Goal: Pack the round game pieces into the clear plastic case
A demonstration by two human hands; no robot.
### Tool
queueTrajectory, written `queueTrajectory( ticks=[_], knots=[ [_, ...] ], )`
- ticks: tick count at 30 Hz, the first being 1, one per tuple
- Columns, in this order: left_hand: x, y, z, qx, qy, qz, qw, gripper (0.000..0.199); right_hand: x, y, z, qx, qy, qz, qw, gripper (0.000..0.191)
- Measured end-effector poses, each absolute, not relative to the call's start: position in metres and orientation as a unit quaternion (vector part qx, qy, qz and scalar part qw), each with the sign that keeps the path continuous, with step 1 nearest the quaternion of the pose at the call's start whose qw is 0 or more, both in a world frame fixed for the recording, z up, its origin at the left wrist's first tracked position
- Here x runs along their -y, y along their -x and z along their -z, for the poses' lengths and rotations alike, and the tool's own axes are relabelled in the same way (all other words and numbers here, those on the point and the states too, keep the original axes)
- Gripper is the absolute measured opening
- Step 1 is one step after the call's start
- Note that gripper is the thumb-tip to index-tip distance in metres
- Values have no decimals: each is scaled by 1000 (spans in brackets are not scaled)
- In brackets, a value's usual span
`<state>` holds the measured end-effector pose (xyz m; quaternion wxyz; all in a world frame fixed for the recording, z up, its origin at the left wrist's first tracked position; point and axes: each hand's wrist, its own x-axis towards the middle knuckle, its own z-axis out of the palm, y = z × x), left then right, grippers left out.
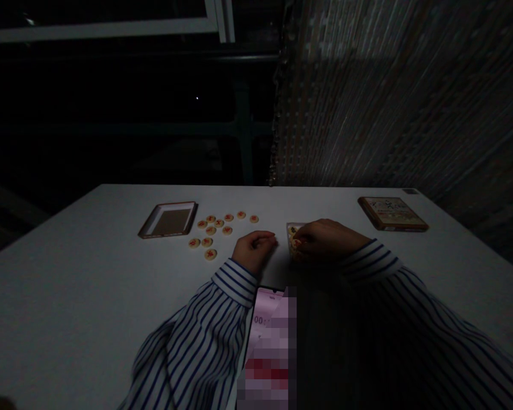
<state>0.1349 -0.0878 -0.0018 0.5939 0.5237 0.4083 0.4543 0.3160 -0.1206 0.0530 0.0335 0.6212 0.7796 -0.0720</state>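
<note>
My right hand [329, 236] reaches into a small box [289, 229] of round Chinese chess pieces, its fingers closed on a red-marked Chinese chess piece [298, 243] at the box's near part. That hand covers the box's right side. Left of the box, my left hand [254, 250] hovers low over the table, fingers curled and thumb near the index finger; nothing shows between them. Several loose Chinese chess pieces [211, 230] with red characters lie in a scattered group beyond and left of it.
On the white table [123, 296], a shallow open box lid [171, 221] sits at the left. A closed brown box [393, 213] with printed characters is at the far right. A phone [260, 319] lies between my forearms, partly blurred. Behind the table hangs a beaded curtain [346, 102].
</note>
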Motion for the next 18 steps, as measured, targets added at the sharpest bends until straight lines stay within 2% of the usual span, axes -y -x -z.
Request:
queueTrajectory(
  ticks=[18],
  knots=[
    [89,-136,0,-415,-523,-452,592,18,118,-318,-51,-785,-613,82,37,27]
  ],
)
